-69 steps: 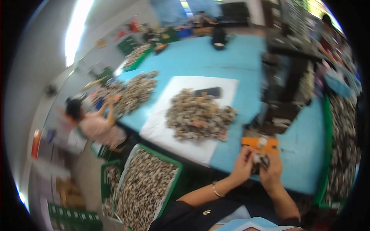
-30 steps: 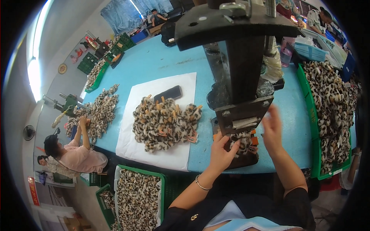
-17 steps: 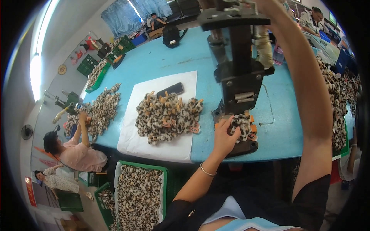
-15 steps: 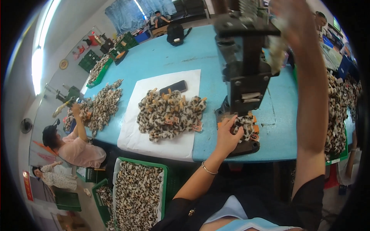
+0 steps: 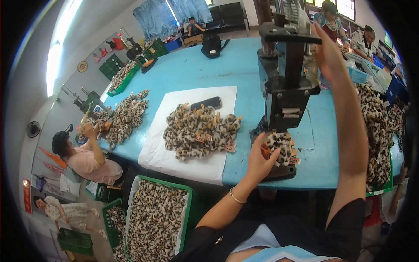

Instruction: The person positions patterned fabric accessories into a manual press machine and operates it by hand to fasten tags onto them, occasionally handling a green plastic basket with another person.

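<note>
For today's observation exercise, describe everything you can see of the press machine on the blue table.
The press machine is a dark metal upright column with a flat top arm and a black base, standing at the near edge of the blue table. The right hand reaches its top; the left hand holds a leopard-print fuzzy piece on its base.

Black phone [image 5: 206,103] on white sheet [image 5: 174,153]; green crate [image 5: 157,218] of leopard-print pieces; black bag [image 5: 211,44]

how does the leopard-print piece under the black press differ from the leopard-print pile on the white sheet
The leopard-print fuzzy piece is a single item on the black hand press's base, with the left hand touching it. The leopard-print pile is many loose pieces heaped on the white sheet, untouched. Both show the same spotted fabric with orange tags.
</note>
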Available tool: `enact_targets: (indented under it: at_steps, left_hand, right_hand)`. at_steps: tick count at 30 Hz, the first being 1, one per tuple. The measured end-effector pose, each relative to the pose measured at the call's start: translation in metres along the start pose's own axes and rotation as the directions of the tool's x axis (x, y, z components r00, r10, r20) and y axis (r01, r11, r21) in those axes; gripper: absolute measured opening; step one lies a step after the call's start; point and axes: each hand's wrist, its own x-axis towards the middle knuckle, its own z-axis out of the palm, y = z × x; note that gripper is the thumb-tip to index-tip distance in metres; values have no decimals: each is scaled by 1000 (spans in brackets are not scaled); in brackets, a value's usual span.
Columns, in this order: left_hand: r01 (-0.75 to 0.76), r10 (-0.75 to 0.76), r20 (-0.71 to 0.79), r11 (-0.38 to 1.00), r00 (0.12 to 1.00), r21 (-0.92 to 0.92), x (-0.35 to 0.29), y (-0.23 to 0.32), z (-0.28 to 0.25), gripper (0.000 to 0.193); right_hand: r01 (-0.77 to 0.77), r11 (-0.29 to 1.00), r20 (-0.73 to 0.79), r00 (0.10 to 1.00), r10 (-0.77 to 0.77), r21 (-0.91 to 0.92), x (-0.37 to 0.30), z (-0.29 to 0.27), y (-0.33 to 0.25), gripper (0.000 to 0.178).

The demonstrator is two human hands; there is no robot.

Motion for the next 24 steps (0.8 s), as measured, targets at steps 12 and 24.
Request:
enact_targets:
  at_steps: [12, 24]
  left_hand:
    - [686, -465, 516, 593, 719, -421, 10, 26, -31, 13]
    - [220, -84, -220, 654, 972, 724, 89, -88, -170, 25]
  right_hand:
    - [-484, 855, 15, 868, 496, -188, -245, -24, 130, 30]
    - [8, 676, 155, 975, 158, -737, -268, -42, 72, 27]
